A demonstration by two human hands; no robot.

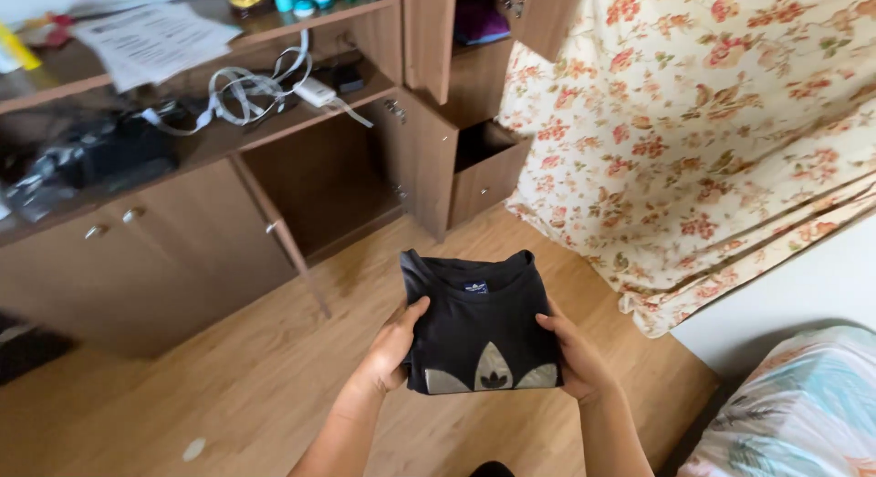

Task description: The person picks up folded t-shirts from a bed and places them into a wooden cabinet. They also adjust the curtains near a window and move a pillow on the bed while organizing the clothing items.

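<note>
So the folded black T-shirt (476, 322) was sitting right in the middle of the view, held up in the air over the wooden floor (228, 377), not resting on anything. It was folded into a neat squarish bundle with the collar at the top, a small dark label inside the neck, and a pale leaf-shaped print showing along the bottom edge.

The left hand (391, 347) had the shirt's left edge, thumb curled over the front and the other fingers tucked behind, so closed around the cloth. The right hand (577, 357) did the same on the right edge, thumb on top, fingers hidden behind the fabric. Both grips looked firm enough, hands level with each other.

Further out, a brown wooden cabinet (164, 249) stood ahead and to the left, with one lower door (418, 158) swung open and a bare compartment behind it. The shelf above held a tangle of white cables (246, 89) and a dark bag (119, 153), and some papers (155, 39) lay on top. On the right hung a cream floral cloth (712, 121), well apart from the shirt, and a pale patterned pillow (803, 413) poked in at the bottom right corner.
</note>
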